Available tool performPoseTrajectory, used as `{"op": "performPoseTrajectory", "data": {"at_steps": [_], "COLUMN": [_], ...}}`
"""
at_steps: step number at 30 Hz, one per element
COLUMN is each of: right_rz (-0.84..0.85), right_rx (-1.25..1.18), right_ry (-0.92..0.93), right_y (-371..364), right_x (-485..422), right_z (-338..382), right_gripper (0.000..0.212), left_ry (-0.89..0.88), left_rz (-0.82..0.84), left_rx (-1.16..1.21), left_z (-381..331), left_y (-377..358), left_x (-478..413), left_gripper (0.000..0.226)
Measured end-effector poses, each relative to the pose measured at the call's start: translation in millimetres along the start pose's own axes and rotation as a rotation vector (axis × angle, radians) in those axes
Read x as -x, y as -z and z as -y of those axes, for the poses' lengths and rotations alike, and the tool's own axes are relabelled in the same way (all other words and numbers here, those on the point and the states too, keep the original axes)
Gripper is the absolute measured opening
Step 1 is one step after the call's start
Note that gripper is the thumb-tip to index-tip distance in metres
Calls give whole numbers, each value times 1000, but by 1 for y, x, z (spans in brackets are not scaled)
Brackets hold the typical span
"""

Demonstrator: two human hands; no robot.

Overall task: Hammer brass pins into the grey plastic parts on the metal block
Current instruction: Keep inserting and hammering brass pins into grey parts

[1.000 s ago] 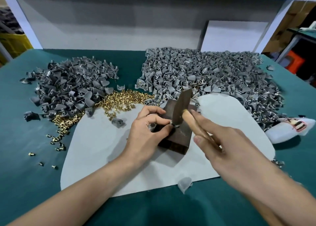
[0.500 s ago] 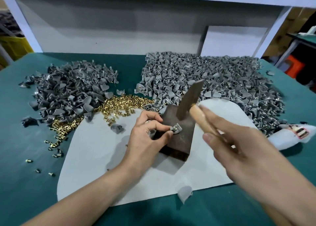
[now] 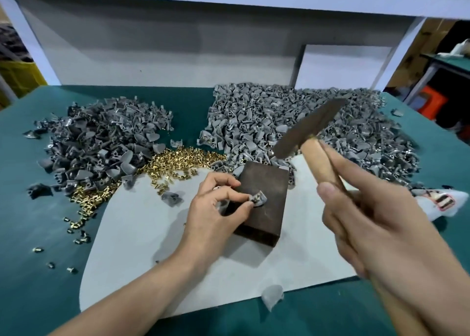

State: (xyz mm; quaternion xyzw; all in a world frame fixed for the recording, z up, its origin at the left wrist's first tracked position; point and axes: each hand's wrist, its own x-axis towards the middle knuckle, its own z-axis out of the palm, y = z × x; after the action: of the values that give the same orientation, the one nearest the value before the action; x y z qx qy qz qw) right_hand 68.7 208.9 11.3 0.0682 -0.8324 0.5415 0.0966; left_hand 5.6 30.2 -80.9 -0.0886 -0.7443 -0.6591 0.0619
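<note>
On the metal block (image 3: 267, 180) my left hand (image 3: 216, 209) pinched the grey part (image 3: 260, 199); my right hand (image 3: 368, 223) gripped the hammer (image 3: 309, 128), poised above the block's far right corner.

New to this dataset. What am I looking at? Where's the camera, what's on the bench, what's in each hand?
No robot here: a person works with bare hands, filmed by one wide-angle camera worn on the head, looking down at a green-topped table. On a pale grey mat sits a dark rectangular metal block. The left hand pinches a small grey plastic part on the block's top. The right hand grips a wooden-handled hammer with a dark metal head, held up clear of the block. Behind lie a heap of small brass pins, a darker grey heap of plastic parts on the left and a lighter grey heap on the right.
</note>
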Motion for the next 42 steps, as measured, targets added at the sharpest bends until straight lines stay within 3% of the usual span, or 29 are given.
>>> {"op": "performPoseTrajectory", "data": {"at_steps": [7,11,13,17,20,32,35,37,42], "right_rz": [22,117,127,146,155,273,416,515,537], "right_rx": [-796,-1094,-1187,-1250,-1255,-1320,-1458,-1558,-1505], "right_ry": [-286,-393,-441,-466,-473,-467,-462,-475,-480], "right_y": [-5,-5,-8,-12,-13,-13,-14,-14,-13], "right_x": [-23,-27,-27,-28,-29,-26,-28,-29,-30], "right_z": [-39,-64,-71,-79,-81,-91,-96,-99,-105], "right_gripper": [22,7,6,6,16,22,17,28,32], "left_ry": [63,55,77,194,213,157,151,156,146], "left_rz": [2,7,38,181,222,265,272,274,289], "left_rx": [95,154,299,579,556,552,540,540,521], "left_z": [-5,-30,-46,-70,-74,-81,-80,-80,-79], "left_y": [4,6,7,10,9,7,7,7,6], "left_x": [0,0,5,15,18,22,23,24,25], "left_gripper": [19,16,13,5,4,14,11,9,10]}}
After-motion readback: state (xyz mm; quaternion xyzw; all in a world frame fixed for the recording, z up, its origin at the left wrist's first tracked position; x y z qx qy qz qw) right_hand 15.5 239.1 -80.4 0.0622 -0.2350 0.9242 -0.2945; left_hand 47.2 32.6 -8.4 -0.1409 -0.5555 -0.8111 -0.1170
